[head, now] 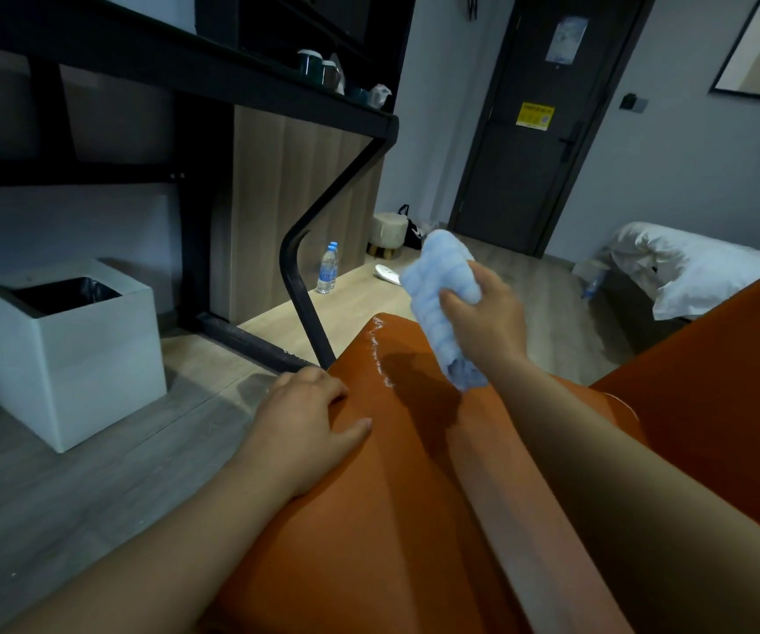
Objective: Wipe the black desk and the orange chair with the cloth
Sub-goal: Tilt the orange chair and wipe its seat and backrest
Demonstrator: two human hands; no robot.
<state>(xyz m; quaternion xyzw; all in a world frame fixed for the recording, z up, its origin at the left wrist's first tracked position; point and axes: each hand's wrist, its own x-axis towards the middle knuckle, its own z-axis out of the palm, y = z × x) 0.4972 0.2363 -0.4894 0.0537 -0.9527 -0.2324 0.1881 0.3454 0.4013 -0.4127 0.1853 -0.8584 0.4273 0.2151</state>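
Far left on the floor sits a white box bin (71, 354), square w/ a black liner inside. Above it runs the black surface (177, 61), a flat dark slab w/ a bent metal leg (305, 286) angling down to the wood-look floor; dark jars (318, 68) stand on top near its far end. Two clear plastic bottles (328, 270) w/ blue caps stand upright on the floor just beside that leg, and a small round padded stool (389, 233) on short wooden legs sits further back. Your left hand (309, 418) rests on the left edge of the orange chair (396, 519), thumb lying straight on the smooth leather-like cover; the other fingers wrap over the edge, so whether they clamp it I cannot tell. The chair's surface is glossy, w/ a whitish scuffed line along its front-left seam. Your right hand (483, 313) grips the cloth (446, 304), a pale blue, fluffy, ribbed bundle; its lower end hangs down at the chair seat, touching or just above, can't tell. Behind stands a dark door (542, 121) w/ a yellow sticker, and at right a bed (689, 267) w/ rumpled white bedding.
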